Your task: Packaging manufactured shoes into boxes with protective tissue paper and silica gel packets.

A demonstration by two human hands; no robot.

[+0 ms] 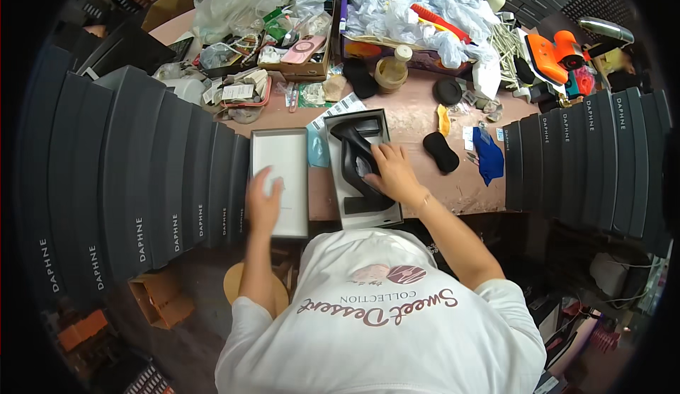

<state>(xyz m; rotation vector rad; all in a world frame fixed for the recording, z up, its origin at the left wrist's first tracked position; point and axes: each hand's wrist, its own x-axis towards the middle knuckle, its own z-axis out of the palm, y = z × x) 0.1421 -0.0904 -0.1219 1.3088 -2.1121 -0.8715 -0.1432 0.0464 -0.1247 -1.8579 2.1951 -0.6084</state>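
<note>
1. The right hand (392, 171) lies inside the open shoe box (338, 199), palm down, its fingers curled onto a black high-heeled shoe (358, 155) — pressing on it or holding it, but whether the fingers wrap fully around cannot be told.
2. The shoe box stands on the pinkish worktable (414, 121) directly in front of the person; the shoe rests in it with its toe end pointing away from the person.
3. The left hand (263, 199) is spread flat and open, blurred, resting on or just above the box lid (283, 160) — it grips nothing.
4. The lid lies upturned just beside the box on its left, its pale inside showing.
5. Stacks of dark boxes (142, 174) curve along the table's left edge, and another row of dark boxes (588, 157) stands at the right.
6. A blue cloth (489, 157) and a black oval pad (441, 152) lie on the table to the right of the shoe box, near each other.
7. At the far side sits a heap of crumpled white paper (411, 4), with an orange tool (549, 54) to its right.
</note>
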